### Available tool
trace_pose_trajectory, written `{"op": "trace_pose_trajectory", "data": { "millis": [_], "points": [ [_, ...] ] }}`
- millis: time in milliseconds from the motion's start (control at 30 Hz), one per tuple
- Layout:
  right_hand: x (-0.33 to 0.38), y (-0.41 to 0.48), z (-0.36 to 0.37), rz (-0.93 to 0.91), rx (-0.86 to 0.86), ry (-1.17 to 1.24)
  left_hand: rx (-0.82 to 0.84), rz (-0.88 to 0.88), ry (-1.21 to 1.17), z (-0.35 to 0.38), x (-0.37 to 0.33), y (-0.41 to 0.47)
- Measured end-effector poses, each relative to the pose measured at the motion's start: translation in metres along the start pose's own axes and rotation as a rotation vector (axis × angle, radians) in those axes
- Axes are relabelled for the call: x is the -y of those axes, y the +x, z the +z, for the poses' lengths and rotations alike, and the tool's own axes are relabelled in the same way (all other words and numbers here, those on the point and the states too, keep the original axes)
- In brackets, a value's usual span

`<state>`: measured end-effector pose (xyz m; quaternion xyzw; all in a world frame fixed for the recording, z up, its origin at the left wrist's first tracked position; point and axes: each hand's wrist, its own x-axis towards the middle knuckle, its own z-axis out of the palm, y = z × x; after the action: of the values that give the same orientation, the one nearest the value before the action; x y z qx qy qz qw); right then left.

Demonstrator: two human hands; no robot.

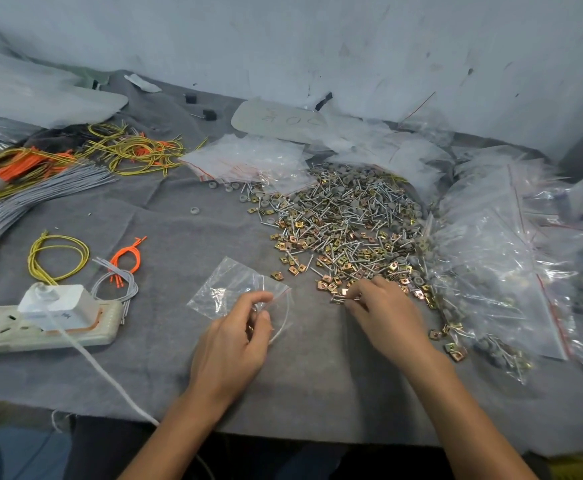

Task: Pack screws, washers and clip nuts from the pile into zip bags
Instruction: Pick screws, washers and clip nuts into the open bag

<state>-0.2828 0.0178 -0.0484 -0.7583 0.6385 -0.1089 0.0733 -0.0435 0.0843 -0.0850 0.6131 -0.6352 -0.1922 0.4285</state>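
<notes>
Here my left hand [234,337] pinches the clear zip bag [229,289] on the grey cloth [179,223], mouth facing right toward the shiny pile [345,223]. My right hand [383,313] curls at its edge, maybe gripping a screw [338,300].

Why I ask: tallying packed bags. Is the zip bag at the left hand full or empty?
Looks empty: the zip bag lies flat, grey cloth showing through, no hardware visible; the left hand hides its near corner.

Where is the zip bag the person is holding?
Head view, centre: the zip bag lies on the grey cloth, its mouth held by the left hand, just left of the near edge of the pile, where the right hand reaches.
</notes>
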Motion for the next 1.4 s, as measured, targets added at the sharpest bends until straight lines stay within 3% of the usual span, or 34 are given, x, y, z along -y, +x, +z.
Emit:
{"op": "trace_pose_trajectory", "data": {
  "millis": [200,433,667,800,933,1100,1400],
  "points": [
    [-0.006,-0.004,-0.002,0.025,-0.008,-0.006,0.006,-0.002,-0.005,0.001,0.003,0.000],
    [-0.007,-0.005,-0.009,-0.020,0.112,-0.020,0.013,0.001,-0.004,0.002,0.006,0.001],
    [0.003,-0.009,-0.005,-0.087,0.090,-0.073,0.007,0.003,-0.002,0.002,0.006,0.001],
    [0.011,-0.017,-0.010,-0.082,0.042,0.106,0.007,-0.003,-0.008,0.003,0.007,0.000],
    [0.046,-0.031,-0.006,-0.164,0.110,0.277,0.002,0.005,0.005,0.003,0.005,0.001],
    [0.086,-0.030,0.014,-0.285,-0.018,0.212,0.009,0.001,-0.007,0.002,0.006,0.000],
    [0.099,-0.028,0.031,-0.279,-0.179,0.256,0.008,0.003,-0.016,0.000,0.004,0.000]
  ]
}}
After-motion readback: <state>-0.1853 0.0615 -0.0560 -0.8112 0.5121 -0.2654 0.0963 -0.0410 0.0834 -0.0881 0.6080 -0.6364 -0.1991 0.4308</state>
